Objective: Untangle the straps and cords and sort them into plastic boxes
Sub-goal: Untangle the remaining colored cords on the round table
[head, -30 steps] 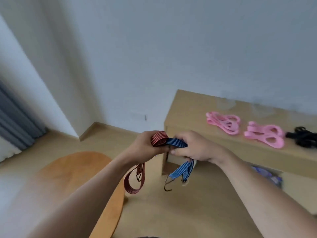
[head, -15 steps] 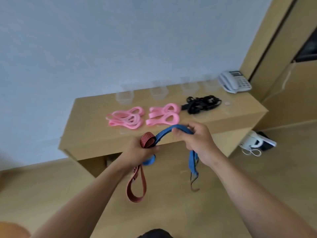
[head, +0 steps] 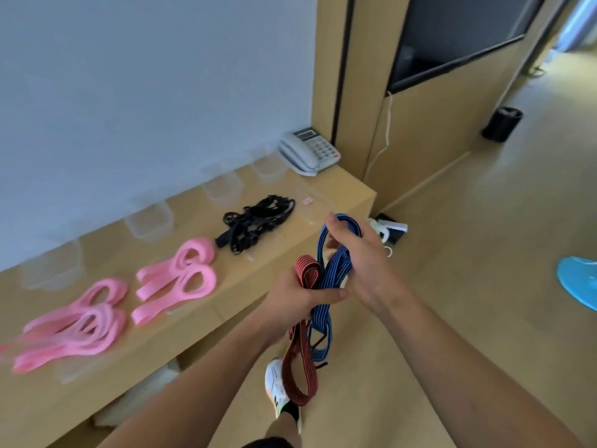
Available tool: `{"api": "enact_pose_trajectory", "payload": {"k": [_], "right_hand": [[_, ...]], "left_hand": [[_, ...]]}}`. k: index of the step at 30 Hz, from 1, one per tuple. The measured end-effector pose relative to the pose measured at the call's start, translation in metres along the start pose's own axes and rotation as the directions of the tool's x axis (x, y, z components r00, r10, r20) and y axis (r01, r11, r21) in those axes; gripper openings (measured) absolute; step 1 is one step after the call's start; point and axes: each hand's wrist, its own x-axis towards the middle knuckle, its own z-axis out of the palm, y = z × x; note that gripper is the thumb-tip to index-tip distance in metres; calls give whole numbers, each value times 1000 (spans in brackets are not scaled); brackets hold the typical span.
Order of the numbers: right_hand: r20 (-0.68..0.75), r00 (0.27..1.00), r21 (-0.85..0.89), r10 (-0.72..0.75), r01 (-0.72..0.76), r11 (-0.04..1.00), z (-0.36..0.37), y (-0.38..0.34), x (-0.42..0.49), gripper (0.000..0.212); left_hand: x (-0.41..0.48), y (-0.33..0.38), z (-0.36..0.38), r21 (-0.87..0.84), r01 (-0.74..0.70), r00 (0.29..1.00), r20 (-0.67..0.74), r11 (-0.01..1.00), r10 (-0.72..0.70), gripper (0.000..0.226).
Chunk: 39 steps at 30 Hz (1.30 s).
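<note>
Straps: red strap (head: 302, 360) and blue strap (head: 332, 279) held off front edge of wooden bench (head: 281, 250), over tan floor (head: 468, 286). Left hand (head: 298, 302) clenched around both straps; loops hang below it. Right hand (head: 357, 263) wrapped around upper loop of blue strap. On bench: two pink strap bundles (head: 129, 299), black cord tangle (head: 255, 224) right of them, clear plastic boxes (head: 151, 223) along back by white wall (head: 145, 92), telephone (head: 308, 150) at far right end. Black bin (head: 501, 123) on floor well beyond bench.
</note>
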Motion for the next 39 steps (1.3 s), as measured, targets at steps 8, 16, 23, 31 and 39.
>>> {"api": "enact_pose_trajectory", "payload": {"k": [8,16,23,31,39], "right_hand": [[185,974,80,128,-145,986,-44,6,114,41],[9,996,185,89,-89,979,-31,-7,231,31],[15,993,-185,116,-111,976,-48,-26,349,29],[495,832,-868,248,484,109,-13,25,455,31],[716,681,-698,153,689,194,-9,45,466,62]], "left_hand": [[145,39,-21,-85,43,989,146,995,-30,24],[251,57,-51,-207,121,989,109,971,-100,49],[304,49,-90,-268,142,955,-216,953,-203,34],[326,50,-91,-488,71,755,-544,870,-367,40],[335,70,-78,-610,-114,639,-650,784,-412,30]]}}
